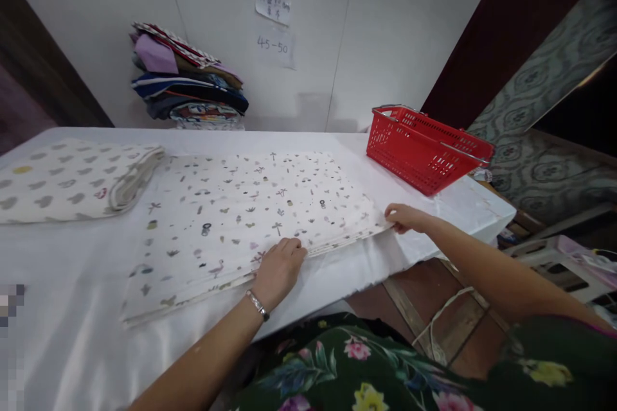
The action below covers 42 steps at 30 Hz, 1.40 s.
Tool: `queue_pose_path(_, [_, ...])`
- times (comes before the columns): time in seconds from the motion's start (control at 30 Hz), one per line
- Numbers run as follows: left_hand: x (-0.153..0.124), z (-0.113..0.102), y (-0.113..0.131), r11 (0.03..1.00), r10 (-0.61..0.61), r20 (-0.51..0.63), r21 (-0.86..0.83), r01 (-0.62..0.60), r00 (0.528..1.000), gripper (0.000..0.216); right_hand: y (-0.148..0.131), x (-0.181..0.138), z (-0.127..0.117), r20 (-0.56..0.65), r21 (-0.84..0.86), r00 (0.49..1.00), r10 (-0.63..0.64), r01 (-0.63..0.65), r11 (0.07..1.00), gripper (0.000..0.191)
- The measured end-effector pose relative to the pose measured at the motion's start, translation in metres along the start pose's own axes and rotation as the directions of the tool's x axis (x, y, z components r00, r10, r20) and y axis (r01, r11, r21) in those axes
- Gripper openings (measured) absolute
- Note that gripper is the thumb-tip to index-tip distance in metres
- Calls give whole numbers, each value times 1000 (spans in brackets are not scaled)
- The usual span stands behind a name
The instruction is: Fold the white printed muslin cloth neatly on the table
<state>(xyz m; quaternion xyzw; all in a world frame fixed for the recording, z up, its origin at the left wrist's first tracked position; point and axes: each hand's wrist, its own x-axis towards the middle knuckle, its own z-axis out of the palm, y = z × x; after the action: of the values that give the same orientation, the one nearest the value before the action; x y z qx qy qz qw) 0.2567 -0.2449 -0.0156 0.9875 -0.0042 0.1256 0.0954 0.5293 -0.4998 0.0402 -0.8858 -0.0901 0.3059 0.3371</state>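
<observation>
Pinching the near right corner of the patterned cloth (258,199), your right hand (405,217) has its thumb and fingertips closed on the layered edge, close to the table's (62,282) front. Your left hand (280,266) rests over the near edge, about midway along, with its fingers close together; you cannot tell from here whether they grip the fabric or only press on it. The patterned cloth lies nearly flat on the white-covered table in front of you, several layers showing along its near side, between the thick folded cloth (58,183) on the left and the red basket (427,151) at the far right. It looks light, soft and limp, with nothing fragile about it, so it likely bends wherever it is unsupported, and its layers may slide over one another or over the smooth covering. The surest holds are probably the corners and the stacked near edge, with every layer caught between thumb and fingers; a pinch on the top sheet alone could leave the lower ones behind. A flat palm suits smoothing or steadying the middle.
</observation>
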Motion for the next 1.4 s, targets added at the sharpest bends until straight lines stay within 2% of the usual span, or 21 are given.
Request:
queue_pose_path(0.07, [0, 1, 1, 1000, 14, 17, 17, -15, 1000, 16, 9, 0, 5, -17, -103, 1000, 23, -24, 994, 10])
queue_pose_path(0.23, [-1, 3, 0, 998, 43, 50, 40, -45, 998, 19, 26, -3, 23, -67, -194, 998, -2, -11, 981, 9])
queue_pose_path(0.4, [-3, 1, 1, 998, 42, 48, 42, -44, 998, 21, 34, -11, 28, -133, -325, 984, -122, 73, 943, 7])
queue_pose_path(0.5, [-4, 0, 0, 997, 58, 35, 43, -59, 998, 24, 37, -17, 27, -194, -470, 950, -247, 131, 873, 3])
queue_pose_path(0.57, [-4, 0, -1, 997, 69, 47, 37, -71, 996, 26, 38, -20, 28, -192, -581, 938, -290, 129, 803, 7])
queue_pose_path(0.67, [-4, 2, -2, 996, 79, 83, 20, -81, 993, 26, 38, -20, 32, -122, -687, 963, -242, 94, 720, 13])
queue_pose_path(0.8, [-8, 7, -3, 997, 76, 75, -1, -76, 994, 29, 37, -18, 33, -65, -785, 980, -188, 66, 616, 20])
queue_pose_path(0.9, [-11, 10, -3, 998, 70, 72, -1, -70, 995, 30, 35, -17, 32, -46, -841, 970, -239, 91, 533, 23])
queue_pose_path(0.97, [-11, 13, -4, 998, 68, 80, 2, -69, 994, 30, 28, -17, 36, -19, -849, 918, -396, 195, 492, 25])
queue_pose_path(1.07, [-11, 16, -4, 997, 74, 89, 11, -76, 993, 30, 8, -11, 54, 3, -760, 748, -664, 433, 485, 38])
queue_pose_path(1.13, [-11, 18, -4, 997, 77, 88, 13, -79, 993, 30, -8, 0, 70, 22, -670, 681, -732, 553, 495, 48])
queue_pose_path(1.2, [-11, 20, -4, 997, 74, 87, 9, -75, 993, 30, -19, 18, 82, 58, -614, 700, -712, 587, 528, 56])
queue_pose_path(1.33, [-13, 22, -4, 999, 50, 92, -19, -49, 995, 27, -16, 56, 88, 12, -648, 823, -568, 439, 623, 61])
queue_pose_path(1.4, [-14, 25, -4, 998, 50, 80, -42, -46, 996, 25, -9, 66, 87, -14, -684, 838, -545, 389, 617, 60])
